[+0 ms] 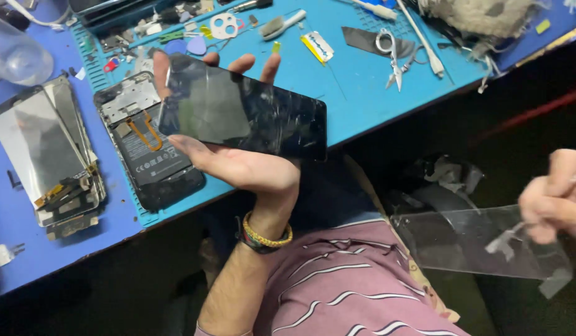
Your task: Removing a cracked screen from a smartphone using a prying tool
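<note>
Phone repair workshop, blue work mat (363, 81), opened phone (148, 146) upon it, detached screen assembly (45, 155) left of mat, scissors (391, 56), brush (282, 25) at mat's far edge.

Bright, even overhead light falls on the blue desk (363, 81) toward 12 o'clock, with soft shadows. The dark screen (244, 112) shows pale glare. Toward 6 o'clock the scene is dim. At 3 o'clock the right hand (559, 196) is motion-blurred.
</note>
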